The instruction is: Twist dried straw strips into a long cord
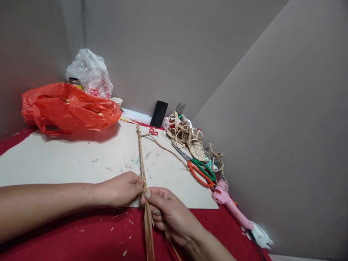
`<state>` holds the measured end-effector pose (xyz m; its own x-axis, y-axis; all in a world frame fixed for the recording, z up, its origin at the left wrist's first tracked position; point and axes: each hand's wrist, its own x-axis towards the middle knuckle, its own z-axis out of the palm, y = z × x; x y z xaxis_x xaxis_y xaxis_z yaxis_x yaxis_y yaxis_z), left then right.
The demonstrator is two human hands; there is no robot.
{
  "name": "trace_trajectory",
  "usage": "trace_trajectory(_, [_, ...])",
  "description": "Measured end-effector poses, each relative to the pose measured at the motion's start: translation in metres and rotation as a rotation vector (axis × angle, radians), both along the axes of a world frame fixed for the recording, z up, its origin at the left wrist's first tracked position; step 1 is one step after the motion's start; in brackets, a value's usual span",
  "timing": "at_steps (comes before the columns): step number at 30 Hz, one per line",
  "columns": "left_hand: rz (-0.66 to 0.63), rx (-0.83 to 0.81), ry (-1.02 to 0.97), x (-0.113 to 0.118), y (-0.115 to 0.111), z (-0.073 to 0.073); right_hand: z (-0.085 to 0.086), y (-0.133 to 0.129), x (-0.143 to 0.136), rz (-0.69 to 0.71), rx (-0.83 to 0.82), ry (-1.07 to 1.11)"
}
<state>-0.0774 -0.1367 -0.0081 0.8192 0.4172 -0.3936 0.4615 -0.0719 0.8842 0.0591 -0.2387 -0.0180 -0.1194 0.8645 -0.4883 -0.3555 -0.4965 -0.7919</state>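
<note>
A long straw braid (pixel 141 156) runs from the far part of the white board (pixel 76 163) towards me. Its loose, unbraided strands (pixel 148 232) hang down over the red cloth below my hands. My left hand (pixel 126 188) is closed on the braid from the left, its fingertips partly hidden. My right hand (pixel 167 212) pinches the braid's near end between thumb and forefinger, and another strand trails out beneath that palm. From the braid's far end a thinner twisted cord (pixel 168 150) branches off to the right.
Green-and-orange-handled scissors (pixel 201 174), a pink glue gun (pixel 233 206) and a heap of braided straw cord (pixel 187 136) lie at the right. Small red scissors (pixel 153 131) and a black phone (pixel 159 113) are further back. An orange plastic bag (pixel 67 108) sits at the left.
</note>
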Motion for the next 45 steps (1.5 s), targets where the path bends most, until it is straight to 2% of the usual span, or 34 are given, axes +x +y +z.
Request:
trace_trajectory(4, [-0.070,0.090,0.001,-0.001,0.006,0.000,-0.002,0.002,0.008,0.094,0.060,-0.192])
trace_trajectory(8, [-0.098,0.063,0.022,0.001,0.006,0.001,-0.001,0.002,0.009,0.152,0.245,-0.549])
trace_trajectory(13, [-0.029,-0.030,0.104,0.003,0.001,0.007,0.006,-0.003,0.004,0.201,0.398,-0.950])
trace_trajectory(16, [-0.001,-0.044,0.109,0.002,-0.001,0.008,0.010,-0.009,0.006,0.209,0.385,-1.112])
trace_trajectory(18, [0.006,-0.025,0.079,0.002,-0.002,0.007,0.012,-0.014,0.007,0.196,0.335,-1.137])
trace_trajectory(21, [0.007,-0.001,0.015,0.001,-0.004,0.004,0.013,-0.022,0.002,0.161,0.280,-1.013])
trace_trajectory(24, [0.009,-0.023,-0.042,0.002,-0.005,0.000,0.008,-0.027,-0.009,0.142,0.299,-0.940])
trace_trajectory(29, [0.081,-0.110,-0.122,0.002,-0.011,-0.007,-0.009,-0.027,-0.025,0.166,0.420,-1.219])
trace_trajectory(34, [0.095,-0.087,-0.129,0.001,-0.013,-0.007,-0.012,-0.032,-0.030,0.327,0.406,-1.365])
trace_trajectory(37, [0.110,-0.092,-0.123,0.001,-0.012,-0.007,0.000,-0.040,-0.023,0.428,0.367,-1.249])
trace_trajectory(39, [0.112,-0.120,-0.123,0.001,-0.011,-0.006,0.011,-0.042,-0.015,0.339,0.361,-1.124])
trace_trajectory(42, [0.110,-0.209,-0.126,0.000,-0.011,-0.005,0.023,-0.033,-0.002,-0.040,0.381,-0.997])
trace_trajectory(43, [0.110,-0.246,-0.145,0.000,-0.011,-0.005,0.024,-0.027,0.000,-0.128,0.371,-0.931])
trace_trajectory(45, [0.104,-0.310,-0.208,0.000,-0.012,-0.005,0.022,-0.016,0.002,-0.153,0.306,-0.736])
